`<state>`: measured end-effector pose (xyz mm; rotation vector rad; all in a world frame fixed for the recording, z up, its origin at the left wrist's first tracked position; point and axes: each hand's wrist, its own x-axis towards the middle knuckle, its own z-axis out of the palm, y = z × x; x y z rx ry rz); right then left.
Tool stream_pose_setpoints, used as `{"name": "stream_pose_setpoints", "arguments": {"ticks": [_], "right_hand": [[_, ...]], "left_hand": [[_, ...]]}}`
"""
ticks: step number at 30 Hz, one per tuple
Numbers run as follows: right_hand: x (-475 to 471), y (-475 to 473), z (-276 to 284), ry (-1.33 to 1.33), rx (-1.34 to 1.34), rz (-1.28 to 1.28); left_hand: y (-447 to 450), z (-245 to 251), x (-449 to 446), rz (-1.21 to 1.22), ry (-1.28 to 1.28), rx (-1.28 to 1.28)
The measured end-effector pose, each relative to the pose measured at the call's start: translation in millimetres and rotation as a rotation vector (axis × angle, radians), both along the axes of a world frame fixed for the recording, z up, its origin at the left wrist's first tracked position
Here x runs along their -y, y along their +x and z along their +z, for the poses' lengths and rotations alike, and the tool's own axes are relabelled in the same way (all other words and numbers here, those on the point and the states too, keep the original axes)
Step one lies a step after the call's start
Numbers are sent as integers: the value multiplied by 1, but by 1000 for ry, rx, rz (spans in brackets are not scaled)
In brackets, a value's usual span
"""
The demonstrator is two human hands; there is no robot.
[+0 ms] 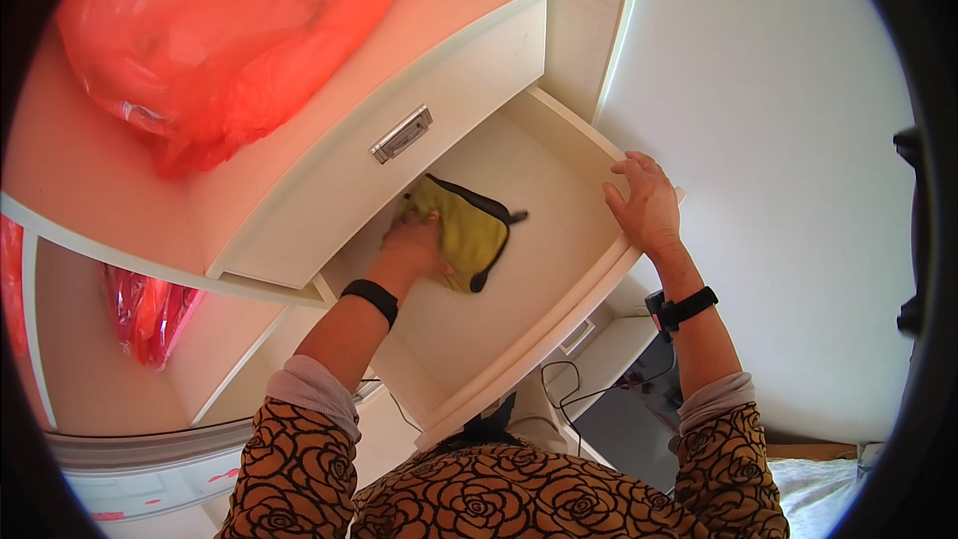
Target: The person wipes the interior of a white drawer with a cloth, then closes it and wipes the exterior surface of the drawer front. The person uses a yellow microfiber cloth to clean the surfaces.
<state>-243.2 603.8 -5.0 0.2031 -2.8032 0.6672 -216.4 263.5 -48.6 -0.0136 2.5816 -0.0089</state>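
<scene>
A yellow-green zip pouch (471, 232) with dark zipper trim and a small dark loop lies on the floor of a pulled-out white drawer (524, 269). My left hand (419, 243), slightly blurred, reaches into the drawer and grips the pouch's left side; some fingers are hidden. At the drawer's front right corner is my right hand (645, 202), its fingers apart and holding nothing. Its palm appears to rest near the drawer's rim. Each wrist wears a black band.
Above sits a shut drawer with a metal handle (402, 133). A large red plastic bag (232, 45) fills the shelf at upper left; more red plastic (153, 314) lies in a lower compartment. A white panel (763, 187) stands at right. Dark cables (561, 382) hang below the open drawer.
</scene>
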Motion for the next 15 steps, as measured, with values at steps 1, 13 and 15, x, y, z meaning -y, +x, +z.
{"name": "stream_pose_setpoints", "arguments": {"ticks": [1, 13, 15], "right_hand": [[-1, 0, 0, -1, -5, 4], [-1, -1, -3, 29, -44, 28], [-1, -3, -3, 42, -66, 26]], "left_hand": [[-5, -5, 1, -11, 31, 43], [29, -2, -77, -326, 145, 58], [12, -1, -71, -318, 133, 92]]}}
